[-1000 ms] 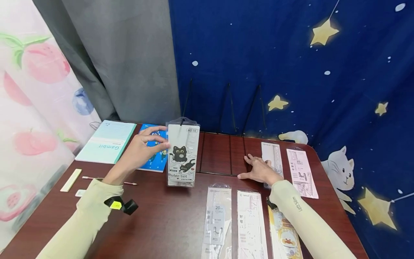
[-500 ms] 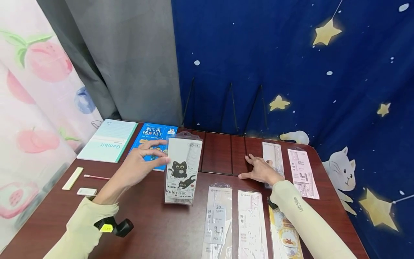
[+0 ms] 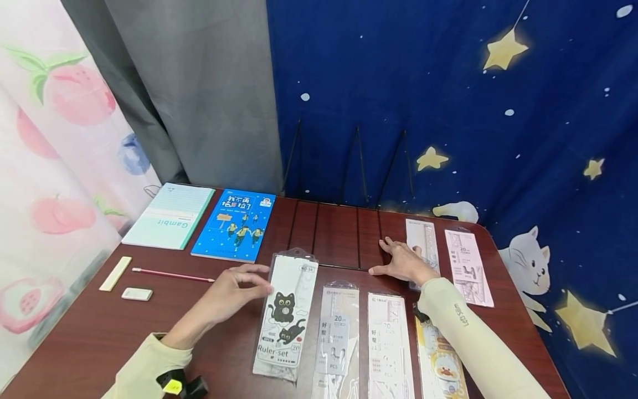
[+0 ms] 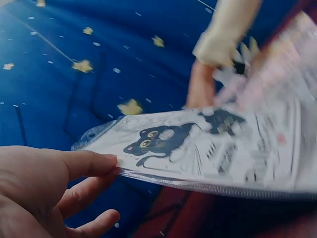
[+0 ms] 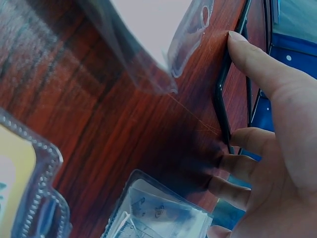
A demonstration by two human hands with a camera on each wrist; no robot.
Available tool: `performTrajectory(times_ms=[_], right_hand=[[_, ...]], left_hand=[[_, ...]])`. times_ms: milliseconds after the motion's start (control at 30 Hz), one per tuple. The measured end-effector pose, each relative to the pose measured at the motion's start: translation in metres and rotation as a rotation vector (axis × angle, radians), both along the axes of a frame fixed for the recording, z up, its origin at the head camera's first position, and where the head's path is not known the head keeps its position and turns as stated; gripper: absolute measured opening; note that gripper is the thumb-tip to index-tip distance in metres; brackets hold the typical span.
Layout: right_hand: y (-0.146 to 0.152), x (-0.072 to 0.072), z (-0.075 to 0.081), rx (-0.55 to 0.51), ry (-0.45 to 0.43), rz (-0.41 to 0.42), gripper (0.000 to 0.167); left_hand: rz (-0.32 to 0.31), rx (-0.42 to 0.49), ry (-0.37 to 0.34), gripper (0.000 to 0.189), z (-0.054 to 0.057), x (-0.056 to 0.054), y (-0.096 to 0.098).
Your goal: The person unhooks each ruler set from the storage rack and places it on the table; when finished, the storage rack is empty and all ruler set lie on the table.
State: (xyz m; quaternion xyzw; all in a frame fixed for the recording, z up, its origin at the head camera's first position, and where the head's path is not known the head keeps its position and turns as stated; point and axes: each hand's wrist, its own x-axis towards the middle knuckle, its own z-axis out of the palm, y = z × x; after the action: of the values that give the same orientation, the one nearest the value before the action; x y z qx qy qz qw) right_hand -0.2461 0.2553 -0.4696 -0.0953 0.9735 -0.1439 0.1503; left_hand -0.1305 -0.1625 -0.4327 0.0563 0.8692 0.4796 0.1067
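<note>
My left hand (image 3: 231,291) pinches the left edge of a clear-sleeved ruler set (image 3: 294,282) with two black cats on its card. In the left wrist view, thumb and fingers hold that edge near the hanging tab. The package is tilted, beside a row of other packs; whether it touches the table cannot be told. My right hand (image 3: 401,261) rests at the right front corner of a black wire rack (image 3: 339,268). Seen from the right wrist, the thumb touches the rack's bar (image 5: 221,89) and the other fingers reach over it.
Ruler packs (image 3: 390,343) lie at front right, one with yellow duck art (image 3: 443,368); two more (image 3: 468,266) lie behind. At left are a notebook (image 3: 169,216), a blue book (image 3: 234,224), a pencil (image 3: 171,274), an eraser (image 3: 137,294) and a pale strip (image 3: 116,273).
My left hand has drawn the cat ruler set off the rack's left prong and brought it toward me, down to the table's front. The right hand has stayed on the rack.
</note>
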Motion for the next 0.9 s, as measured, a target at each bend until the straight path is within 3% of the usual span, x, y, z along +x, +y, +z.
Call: performTrajectory(times_ms=[167, 367, 800, 900], right_hand=[[0.001, -0.001, -0.001, -0.009, -0.012, -0.004, 0.103], [-0.001, -0.001, -0.003, -0.016, -0.013, -0.006, 0.103], [-0.002, -0.007, -0.005, -0.005, -0.009, 0.002, 0.103], [-0.002, -0.008, -0.006, 0.001, -0.014, -0.002, 0.103]], left_hand=[[0.045, -0.088, 0.080, 0.009, -0.025, 0.002, 0.009], [0.091, -0.194, 0.193, 0.005, -0.044, 0.002, 0.016], [0.140, -0.380, 0.341, 0.016, -0.064, 0.001, 0.020], [0.152, -0.387, 0.332, 0.015, -0.065, -0.001, 0.019]])
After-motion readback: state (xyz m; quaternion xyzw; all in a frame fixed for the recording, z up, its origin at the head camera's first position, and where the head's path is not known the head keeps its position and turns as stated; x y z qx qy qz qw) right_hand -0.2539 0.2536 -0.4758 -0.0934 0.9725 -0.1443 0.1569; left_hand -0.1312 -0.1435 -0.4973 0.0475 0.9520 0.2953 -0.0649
